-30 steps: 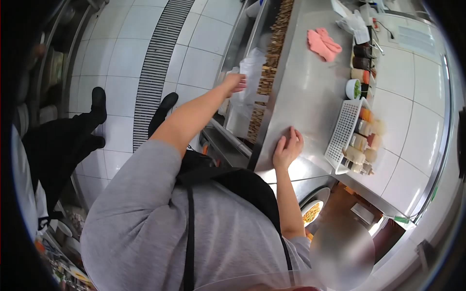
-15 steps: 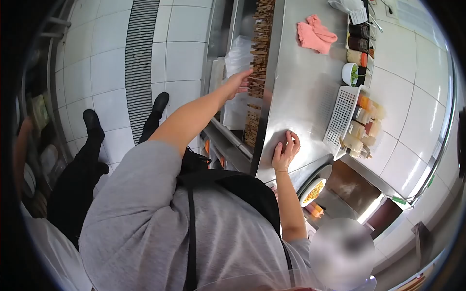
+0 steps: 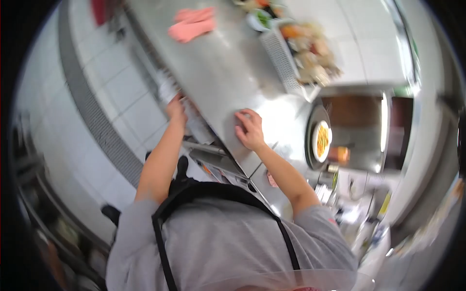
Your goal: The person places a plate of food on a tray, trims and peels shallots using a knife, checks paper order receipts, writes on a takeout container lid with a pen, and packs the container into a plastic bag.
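My left hand (image 3: 176, 110) is low at the counter's front edge, beside an open drawer or shelf space holding white plastic bags (image 3: 167, 88) and pale sheets (image 3: 198, 125). Its fingers look curled closed, but blur hides what they hold, if anything. Resting on the steel counter (image 3: 228, 72) is my right hand (image 3: 251, 130), fingers apart and loosely bent, with nothing in it.
A pink cloth (image 3: 191, 24) lies farther along the counter. Near the wall stand a white basket (image 3: 281, 58) of bottles and a bowl of greens (image 3: 262, 19). To the right, a bowl of yellowish food (image 3: 321, 140) sits on a dark round plate (image 3: 313, 121).
The view has swung, and my body now faces the counter more squarely. My left hand has left the stacked brown strips and moved nearer my body. My right hand still rests on the counter.
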`<state>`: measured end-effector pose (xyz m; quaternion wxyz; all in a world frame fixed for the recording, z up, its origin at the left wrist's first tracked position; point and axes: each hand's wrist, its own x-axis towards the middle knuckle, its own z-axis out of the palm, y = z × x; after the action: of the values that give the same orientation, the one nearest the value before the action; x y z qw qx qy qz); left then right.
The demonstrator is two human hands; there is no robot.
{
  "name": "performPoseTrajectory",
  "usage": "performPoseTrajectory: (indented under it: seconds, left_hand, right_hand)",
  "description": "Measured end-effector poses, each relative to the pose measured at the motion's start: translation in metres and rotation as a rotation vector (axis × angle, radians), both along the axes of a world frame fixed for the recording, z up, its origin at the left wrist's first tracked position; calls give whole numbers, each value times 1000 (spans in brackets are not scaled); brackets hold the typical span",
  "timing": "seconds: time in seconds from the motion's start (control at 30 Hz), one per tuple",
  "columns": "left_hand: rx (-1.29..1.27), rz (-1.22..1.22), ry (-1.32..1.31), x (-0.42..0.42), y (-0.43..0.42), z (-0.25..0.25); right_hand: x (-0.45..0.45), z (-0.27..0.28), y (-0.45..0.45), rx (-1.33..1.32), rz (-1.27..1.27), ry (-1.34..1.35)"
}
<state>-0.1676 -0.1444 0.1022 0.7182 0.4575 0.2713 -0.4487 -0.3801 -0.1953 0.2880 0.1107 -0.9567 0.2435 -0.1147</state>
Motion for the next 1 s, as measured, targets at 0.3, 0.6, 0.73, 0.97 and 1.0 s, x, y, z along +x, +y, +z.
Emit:
performPoseTrajectory:
  seconds: [0.3, 0.6, 0.73, 0.97, 1.0]
  left_hand:
    - [-285, -55, 43, 1, 0, 35]
    - [138, 90, -356, 54, 62, -2]
    - [59, -101, -978, 16, 120, 109]
    - [-453, -832, -1196, -132, 95, 230]
    - [-508, -824, -1164, -154, 79, 235]
  right_hand:
    - [-13, 0, -3, -59, 24, -91]
    - [-26, -2, -1, -22, -5, -298]
    - [-26, 9, 25, 497, -99, -422]
    - [-71, 35, 54, 604, 192, -437]
    - [-87, 43, 49, 626, 123, -497]
